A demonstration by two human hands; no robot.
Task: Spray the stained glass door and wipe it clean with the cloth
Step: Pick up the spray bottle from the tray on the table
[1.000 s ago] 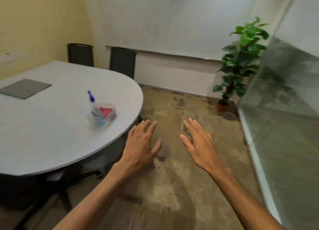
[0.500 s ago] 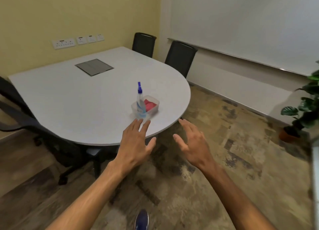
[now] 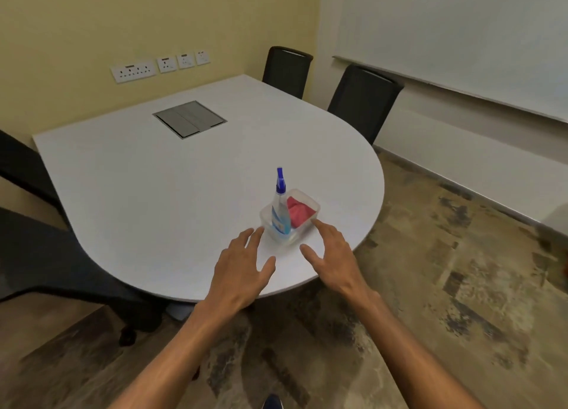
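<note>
At the near rim of the table (image 3: 129, 175), both hands hang empty with fingers spread and nothing between them. The left hand (image 3: 238, 273) hovers palm-down over the tabletop; the right hand (image 3: 333, 256) reaches a little further, its forefinger tip at or just short of the tub's right-hand wall — I cannot tell whether it touches.

The clear plastic tub (image 3: 310, 221) sits just beyond the fingertips, at about one o'clock from the left hand and eleven o'clock from the right, so it lies between the two. Inside it, the spray bottle (image 3: 280, 215) stands in the left half, its long axis close to upright with the blue nozzle at the top, leaning slightly. The pink cloth (image 3: 297, 213) is bunched in the right half, touching the bottle's side.

That split is what the coming reach turns on, by my reading: the bottle is nearer the left hand and wants a wrap around its body from the side, while the cloth lies straight ahead of the right fingers and wants a pinch from above. Neither is picked up yet — the task is at its very start.

Further off, at twelve o'clock, a grey cable hatch (image 3: 190, 119) is set into the tabletop; two dark chairs (image 3: 364, 98) stand beyond the table's far right edge. The glass door is not in view.
</note>
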